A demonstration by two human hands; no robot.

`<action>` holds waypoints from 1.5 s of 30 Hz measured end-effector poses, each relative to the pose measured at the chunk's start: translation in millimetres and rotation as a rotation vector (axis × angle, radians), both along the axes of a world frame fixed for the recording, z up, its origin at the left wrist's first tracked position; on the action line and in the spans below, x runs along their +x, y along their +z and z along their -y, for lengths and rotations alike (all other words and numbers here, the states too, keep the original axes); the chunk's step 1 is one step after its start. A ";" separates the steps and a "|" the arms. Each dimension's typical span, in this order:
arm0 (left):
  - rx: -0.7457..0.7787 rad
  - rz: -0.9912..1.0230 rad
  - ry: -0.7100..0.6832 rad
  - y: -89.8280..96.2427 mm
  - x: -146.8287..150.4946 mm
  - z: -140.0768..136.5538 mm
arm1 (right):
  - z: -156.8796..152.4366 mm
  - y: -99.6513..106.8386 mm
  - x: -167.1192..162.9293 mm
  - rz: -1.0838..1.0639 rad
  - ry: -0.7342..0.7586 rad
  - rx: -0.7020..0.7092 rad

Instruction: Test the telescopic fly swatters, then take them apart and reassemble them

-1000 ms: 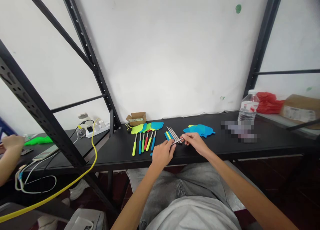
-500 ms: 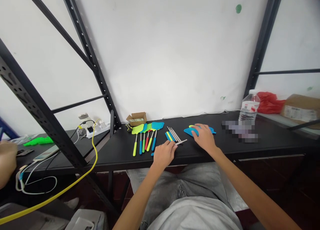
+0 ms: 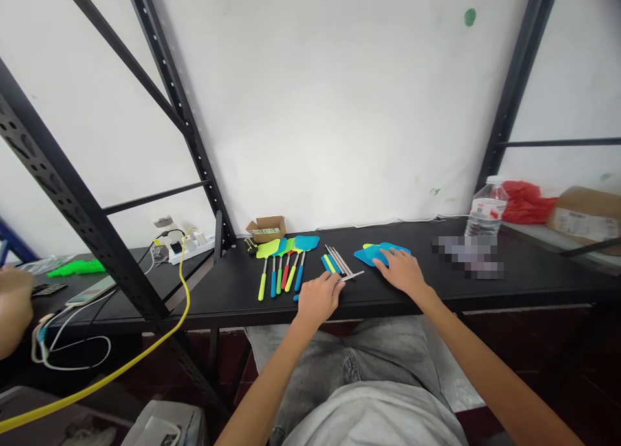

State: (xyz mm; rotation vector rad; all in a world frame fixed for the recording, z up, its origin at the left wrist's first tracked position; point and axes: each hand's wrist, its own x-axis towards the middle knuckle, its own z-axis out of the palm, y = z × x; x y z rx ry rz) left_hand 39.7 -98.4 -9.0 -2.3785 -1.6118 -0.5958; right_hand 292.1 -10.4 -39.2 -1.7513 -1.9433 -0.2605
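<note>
My left hand point(image 3: 319, 298) is closed around a thin metal rod point(image 3: 353, 276) just above the table's front edge; a blue handle end point(image 3: 296, 298) shows on its other side. My right hand point(image 3: 403, 271) has its fingers bent onto a blue fly swatter head point(image 3: 369, 254) in a small pile, with a bit of yellow-green behind. Between the hands lie several bare metal rods point(image 3: 339, 259) and a few blue and yellow handles point(image 3: 330, 263). Left of them, several assembled fly swatters point(image 3: 290, 274) lie in a row, heads toward the wall.
A small open cardboard box point(image 3: 266, 227) stands at the wall. On the right are a water bottle point(image 3: 486, 206), a blurred patch and a red bag point(image 3: 526, 203). A yellow cable point(image 3: 183, 271) hangs by the left rack post. Another person's hand point(image 3: 14, 310) shows at far left.
My right hand has shifted slightly right, and the blue heads under it have spread, with more blue showing. My left hand keeps its hold on the rod almost unmoved.
</note>
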 end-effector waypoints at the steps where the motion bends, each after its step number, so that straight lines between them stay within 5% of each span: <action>1: 0.000 0.000 -0.001 -0.1 -0.1 0.0 | 0.4 0.4 -0.1 0.000 0.001 0.006; 8: 0.011 -0.019 -0.005 0.8 -0.4 0.4 | 1.7 4.6 -2.4 0.003 0.034 -0.049; 19: 0.018 -0.040 0.014 0.2 -0.9 -0.5 | 15.3 24.7 -6.5 0.002 -0.020 0.118; 30: 0.024 -0.072 0.026 2.3 -0.9 0.6 | 10.4 27.3 5.6 -0.281 -0.094 0.100; 38: 0.034 -0.084 0.018 1.1 -1.1 -0.5 | -4.9 20.8 10.2 -0.915 0.147 0.160; 45: 0.029 -0.085 0.019 -0.5 -0.7 -2.0 | 0.2 28.1 -13.7 -1.680 0.327 -0.101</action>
